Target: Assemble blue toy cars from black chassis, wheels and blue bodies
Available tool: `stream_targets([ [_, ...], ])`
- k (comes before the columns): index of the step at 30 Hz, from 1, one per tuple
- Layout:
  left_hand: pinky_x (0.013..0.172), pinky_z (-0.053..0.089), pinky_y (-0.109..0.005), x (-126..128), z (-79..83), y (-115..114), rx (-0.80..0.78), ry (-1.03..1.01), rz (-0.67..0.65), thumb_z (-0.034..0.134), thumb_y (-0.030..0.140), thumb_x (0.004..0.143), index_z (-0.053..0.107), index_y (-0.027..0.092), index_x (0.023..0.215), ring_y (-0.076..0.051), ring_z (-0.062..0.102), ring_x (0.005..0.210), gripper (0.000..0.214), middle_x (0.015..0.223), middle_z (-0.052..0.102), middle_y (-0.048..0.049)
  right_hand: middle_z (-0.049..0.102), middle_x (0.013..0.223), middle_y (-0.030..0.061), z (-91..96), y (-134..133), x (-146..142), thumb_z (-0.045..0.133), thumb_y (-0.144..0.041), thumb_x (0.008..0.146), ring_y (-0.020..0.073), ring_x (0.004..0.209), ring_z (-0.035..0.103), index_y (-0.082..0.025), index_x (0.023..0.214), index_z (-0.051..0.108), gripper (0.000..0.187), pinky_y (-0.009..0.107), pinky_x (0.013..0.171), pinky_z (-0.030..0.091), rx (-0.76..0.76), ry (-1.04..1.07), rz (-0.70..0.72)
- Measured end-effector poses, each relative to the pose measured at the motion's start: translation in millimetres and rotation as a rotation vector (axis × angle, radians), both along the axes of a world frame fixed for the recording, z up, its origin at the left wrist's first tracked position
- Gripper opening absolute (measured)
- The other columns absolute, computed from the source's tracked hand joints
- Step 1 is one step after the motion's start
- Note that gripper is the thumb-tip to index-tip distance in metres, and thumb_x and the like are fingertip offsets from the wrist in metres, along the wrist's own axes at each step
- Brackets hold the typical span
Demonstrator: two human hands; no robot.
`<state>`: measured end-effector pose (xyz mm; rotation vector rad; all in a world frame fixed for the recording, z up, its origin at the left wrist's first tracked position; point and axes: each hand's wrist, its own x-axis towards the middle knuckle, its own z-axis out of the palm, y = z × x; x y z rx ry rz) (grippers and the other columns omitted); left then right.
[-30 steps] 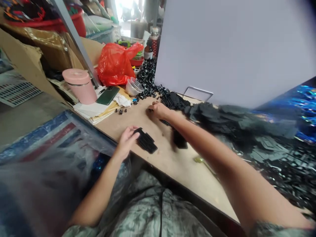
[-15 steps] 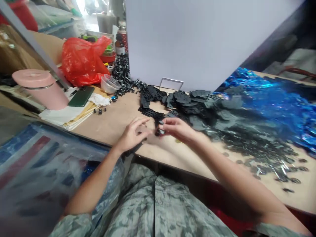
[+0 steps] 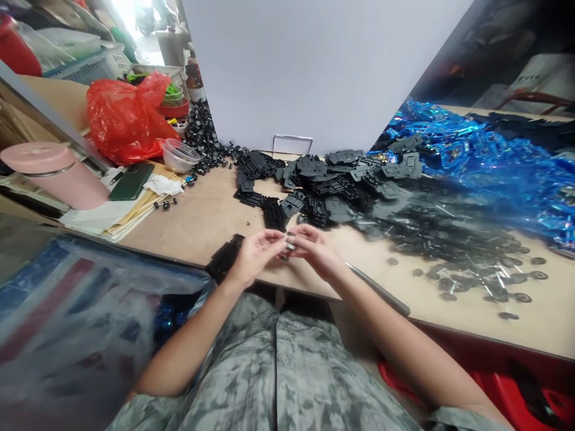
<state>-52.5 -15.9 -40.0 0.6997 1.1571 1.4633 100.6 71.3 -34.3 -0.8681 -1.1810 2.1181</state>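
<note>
Over the table's front edge, my left hand (image 3: 256,254) and my right hand (image 3: 317,251) meet, fingertips pinched together. Between them is a small dark part (image 3: 290,244) with a shiny, pale spot, mostly covered by the fingers; its exact kind is hidden. Just beyond the fingertips lies a black ribbed plastic plate (image 3: 273,213), at the near end of a heap of similar plates (image 3: 332,182). Beside my left wrist, another dark piece (image 3: 224,257) rests on the table edge. A dark rod-like tool (image 3: 380,290) lies by my right forearm.
Wheels on metal axles (image 3: 489,281) spread at right, before blue shiny parts (image 3: 507,155). Small black wheels (image 3: 202,134) are heaped at left, near a clear bowl (image 3: 179,157), red bag (image 3: 126,120), phone (image 3: 131,182) and pink tumbler (image 3: 58,176). A pale panel (image 3: 314,72) stands behind.
My hands have come together; my left fingers have closed in on the small part that my right hand held. The camera view has shifted, so the table items sit farther left.
</note>
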Motion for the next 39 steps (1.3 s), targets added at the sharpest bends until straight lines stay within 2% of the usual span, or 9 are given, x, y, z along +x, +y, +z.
stream_targets([
  [4,0.071,0.059,-0.028,12.2,-7.6,1.7,0.000,0.019,0.053,0.089,0.039,0.073,0.072,0.012,0.098,-0.015,0.072,0.071,0.040,0.087,0.077,-0.0064,0.076,0.092,0.0036,-1.8,-0.2,11.9,0.091,-0.036,0.069,0.0153,0.075,0.073,-0.019,0.098,0.073,0.038,0.033,0.079,0.064,-0.064,0.031,0.024],
  [8,0.073,0.059,-0.031,21.3,-13.0,1.6,0.003,0.124,0.057,0.086,0.040,0.076,0.071,0.014,0.102,-0.018,0.073,0.076,0.041,0.090,0.076,-0.0079,0.077,0.101,0.0065,-5.9,-2.0,25.9,0.090,-0.036,0.072,0.0188,0.087,0.074,-0.020,0.119,0.071,0.053,0.037,0.085,0.064,0.109,-0.023,0.099],
  [11,0.079,0.059,-0.034,8.6,-10.1,-16.1,0.024,0.377,0.112,0.081,0.040,0.082,0.071,0.017,0.108,-0.020,0.072,0.084,0.036,0.100,0.074,-0.0095,0.077,0.101,0.0073,-15.6,-3.7,35.7,0.084,-0.036,0.080,0.0201,0.089,0.075,-0.021,0.125,0.066,0.051,0.039,0.089,0.063,0.387,-0.128,0.080],
  [15,0.110,0.045,-0.049,-41.9,-10.0,-64.4,-0.051,1.108,0.365,0.082,0.042,0.081,0.069,0.024,0.124,-0.033,0.059,0.120,0.049,0.126,0.064,-0.0132,0.077,0.096,0.0094,-29.1,-5.4,47.3,0.067,-0.032,0.094,0.0218,0.083,0.074,-0.020,0.107,0.071,0.018,0.038,0.079,0.064,0.922,-0.407,0.043],
  [19,0.110,0.042,-0.059,-84.3,-19.6,-95.3,-0.210,1.393,0.275,0.082,0.047,0.076,0.069,0.021,0.121,-0.039,0.055,0.120,0.054,0.116,0.062,-0.0130,0.075,0.103,0.0141,-33.3,-6.5,54.8,0.057,-0.022,0.098,0.0243,0.088,0.073,-0.017,0.108,0.074,0.021,0.037,0.077,0.063,1.389,-0.573,0.090],
  [24,0.095,0.054,-0.044,-85.7,-17.8,-77.8,-0.173,1.196,0.111,0.075,0.041,0.082,0.068,0.020,0.109,-0.029,0.064,0.105,0.035,0.107,0.068,-0.0085,0.075,0.104,0.0150,-28.3,-4.6,63.2,0.057,-0.016,0.097,0.0244,0.087,0.073,-0.016,0.111,0.074,0.022,0.036,0.075,0.063,1.546,-0.608,0.040],
  [31,0.053,0.048,-0.021,-53.6,-6.4,-22.0,-0.181,0.510,-0.326,0.077,0.042,0.083,0.063,0.016,0.126,-0.009,0.059,0.055,0.052,0.089,0.068,-0.0022,0.075,0.103,0.0081,2.5,-12.9,63.2,0.067,-0.020,0.096,0.0208,0.094,0.073,-0.023,0.112,0.072,0.017,0.034,0.084,0.060,1.350,-0.301,-0.102],
  [35,0.059,0.049,-0.019,-37.1,-0.3,-6.5,-0.185,0.321,-0.520,0.075,0.044,0.087,0.057,0.012,0.139,-0.011,0.064,0.065,0.063,0.075,0.069,-0.0015,0.074,0.099,0.0081,-11.8,-17.3,50.1,0.062,-0.019,0.099,0.0198,0.089,0.071,-0.021,0.112,0.069,0.015,0.034,0.079,0.060,1.341,-0.295,-0.071],
  [39,0.055,0.046,-0.017,-32.8,-3.7,-2.4,-0.245,0.240,-0.462,0.082,0.045,0.081,0.064,0.008,0.128,-0.010,0.064,0.059,0.063,0.075,0.075,-0.0068,0.072,0.101,0.0107,-34.6,-15.5,43.7,0.061,-0.019,0.099,0.0219,0.092,0.068,-0.019,0.108,0.070,0.013,0.037,0.080,0.058,1.407,-0.307,-0.080],
])
